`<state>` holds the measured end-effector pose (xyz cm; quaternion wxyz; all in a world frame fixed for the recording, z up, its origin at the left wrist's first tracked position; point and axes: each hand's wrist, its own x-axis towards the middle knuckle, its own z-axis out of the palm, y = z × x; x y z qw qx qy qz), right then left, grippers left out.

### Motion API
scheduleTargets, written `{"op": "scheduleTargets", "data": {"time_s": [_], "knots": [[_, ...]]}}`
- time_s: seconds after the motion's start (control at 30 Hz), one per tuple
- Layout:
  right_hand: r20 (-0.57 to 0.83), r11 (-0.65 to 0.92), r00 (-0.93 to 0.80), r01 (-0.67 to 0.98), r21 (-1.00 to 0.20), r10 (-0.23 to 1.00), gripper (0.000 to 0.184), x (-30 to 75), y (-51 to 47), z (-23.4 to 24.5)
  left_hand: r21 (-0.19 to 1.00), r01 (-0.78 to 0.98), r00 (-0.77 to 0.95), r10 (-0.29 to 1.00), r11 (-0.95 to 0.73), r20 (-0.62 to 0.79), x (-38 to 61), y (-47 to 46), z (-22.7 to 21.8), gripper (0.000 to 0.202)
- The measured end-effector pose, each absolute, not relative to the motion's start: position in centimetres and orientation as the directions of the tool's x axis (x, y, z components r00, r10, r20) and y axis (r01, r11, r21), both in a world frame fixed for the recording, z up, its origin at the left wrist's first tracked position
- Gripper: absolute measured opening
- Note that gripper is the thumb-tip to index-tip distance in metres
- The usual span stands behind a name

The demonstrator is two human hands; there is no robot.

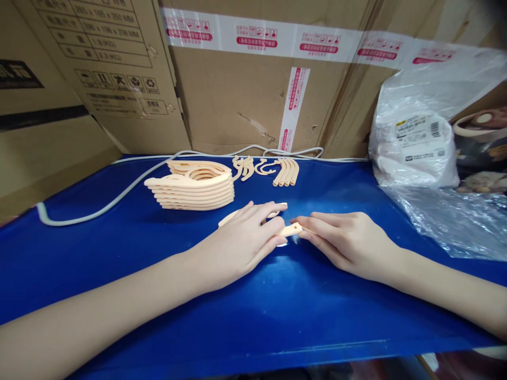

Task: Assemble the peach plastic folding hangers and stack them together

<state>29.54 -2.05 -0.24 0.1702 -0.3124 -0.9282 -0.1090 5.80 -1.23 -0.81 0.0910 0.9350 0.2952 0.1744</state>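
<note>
My left hand (245, 240) lies flat on a peach plastic hanger piece (291, 230) on the blue table (119, 253), fingers stretched over it. My right hand (344, 243) pinches the right end of the same piece between thumb and fingers. Most of the piece is hidden under my left hand. Behind it stands a stack of peach hanger bodies (194, 186). Farther back lie loose peach hooks (253, 167) and a row of curved peach arms (285, 172).
Cardboard boxes (245, 89) wall the back and left. A white cable (119, 192) runs along the back of the table. A clear plastic bag (420, 142) with white contents sits at the right, spilling onto the table.
</note>
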Motion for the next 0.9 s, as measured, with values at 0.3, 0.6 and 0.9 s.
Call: {"op": "scheduleTargets", "data": {"time_s": [0.3, 0.6, 0.9], "knots": [[0.404, 0.762, -0.746, 0.627, 0.162, 0.528, 0.029, 29.44, -2.23, -0.23, 0.253, 0.527, 0.773, 0.581, -0.812, 0.254, 5.78, -1.27, -0.92, 0.027], [0.436, 0.764, -0.743, 0.622, 0.171, 0.508, 0.026, 29.48, -2.12, -0.46, 0.248, 0.531, 0.774, 0.583, -0.810, 0.247, 5.78, -1.21, -0.91, 0.028], [0.444, 0.764, -0.750, 0.615, 0.196, 0.490, 0.027, 29.34, -2.22, -0.56, 0.237, 0.538, 0.784, 0.583, -0.809, 0.214, 5.71, -1.09, -1.17, 0.027]]}}
